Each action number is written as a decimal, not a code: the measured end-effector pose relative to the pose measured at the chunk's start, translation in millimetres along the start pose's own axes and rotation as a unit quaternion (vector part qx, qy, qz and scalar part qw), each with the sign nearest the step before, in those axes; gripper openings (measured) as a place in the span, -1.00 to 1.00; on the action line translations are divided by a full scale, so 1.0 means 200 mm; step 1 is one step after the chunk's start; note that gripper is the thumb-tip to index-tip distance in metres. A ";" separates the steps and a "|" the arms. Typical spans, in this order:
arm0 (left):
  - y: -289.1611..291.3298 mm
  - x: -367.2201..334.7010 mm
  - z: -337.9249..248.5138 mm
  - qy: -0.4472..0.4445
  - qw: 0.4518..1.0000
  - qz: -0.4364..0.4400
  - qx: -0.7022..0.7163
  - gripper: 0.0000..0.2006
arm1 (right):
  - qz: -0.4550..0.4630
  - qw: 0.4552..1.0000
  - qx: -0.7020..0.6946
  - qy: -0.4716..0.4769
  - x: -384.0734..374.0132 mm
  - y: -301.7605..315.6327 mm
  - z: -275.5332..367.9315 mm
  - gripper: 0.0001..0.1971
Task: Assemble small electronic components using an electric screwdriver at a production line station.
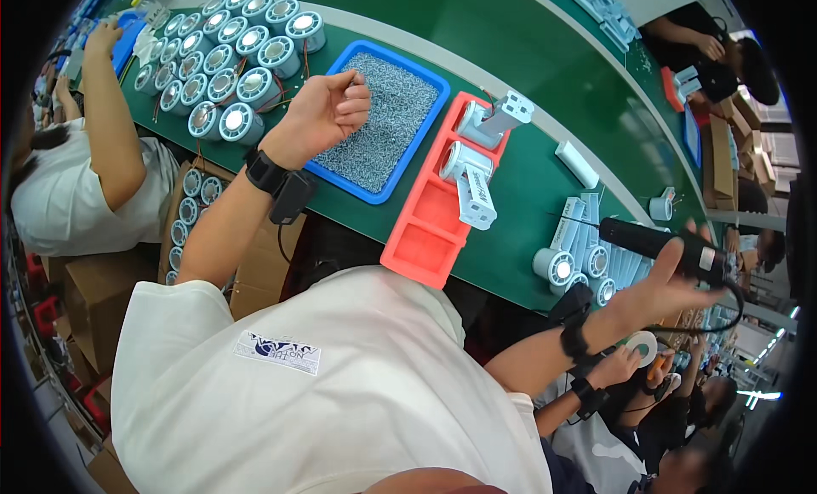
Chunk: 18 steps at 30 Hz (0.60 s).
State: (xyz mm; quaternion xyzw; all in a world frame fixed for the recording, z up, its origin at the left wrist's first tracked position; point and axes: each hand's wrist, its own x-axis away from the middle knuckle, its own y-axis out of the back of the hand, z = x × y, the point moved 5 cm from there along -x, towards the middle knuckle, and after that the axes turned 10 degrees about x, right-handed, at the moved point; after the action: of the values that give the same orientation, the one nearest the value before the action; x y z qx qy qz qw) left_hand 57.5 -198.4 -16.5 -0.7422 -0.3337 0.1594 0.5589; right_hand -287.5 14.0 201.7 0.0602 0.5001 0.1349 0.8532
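My left hand (330, 111) is raised over a blue tray (372, 197) full of small silvery screws (387, 102). Its fingers are curled in toward the palm; whatever they may hold is hidden. On the right, my right hand (651, 294) is around a black electric screwdriver (634, 235), somewhat blurred, with the bit pointing inward over the bench. Between my hands a red compartment tray (431, 217) carries two pale-blue round housings with brackets, one far assembly (509, 113) and one nearer (475, 196). Both wrists wear black straps with small devices.
Rows of round motor-like parts (223, 57) with wires fill the far left of the green bench (519, 256). More round parts and brackets (587, 260) lie at the right beside a white tube (577, 164). Co-workers sit on both sides; one hand (614, 368) holds a tape roll near my right forearm.
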 end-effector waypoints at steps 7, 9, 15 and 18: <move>-0.12 0.08 0.24 -0.018 0.991 -0.026 0.126 -0.73 | 0.110 0.929 -0.300 -0.189 -0.01 -0.08 -0.26 -0.43; -0.17 0.11 0.36 -0.061 0.985 -0.139 0.078 -0.72 | 0.023 0.963 -0.252 -0.096 0.05 -0.05 -0.12 -0.37; -0.29 0.04 0.59 -0.039 0.990 -0.127 0.046 -0.72 | 0.170 0.886 -0.391 -0.185 0.19 -0.28 -0.10 -0.21; -0.34 0.04 0.63 -0.015 0.988 -0.153 0.011 -0.74 | 0.194 0.799 -0.524 -0.219 0.17 -0.30 -0.13 -0.13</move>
State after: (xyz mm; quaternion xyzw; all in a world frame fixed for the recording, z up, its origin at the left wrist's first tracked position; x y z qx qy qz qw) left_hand -34.4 -91.8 7.5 -0.6734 -0.4502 0.0871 0.5799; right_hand -283.4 -33.9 146.1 -0.2724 0.1302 0.5227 0.7973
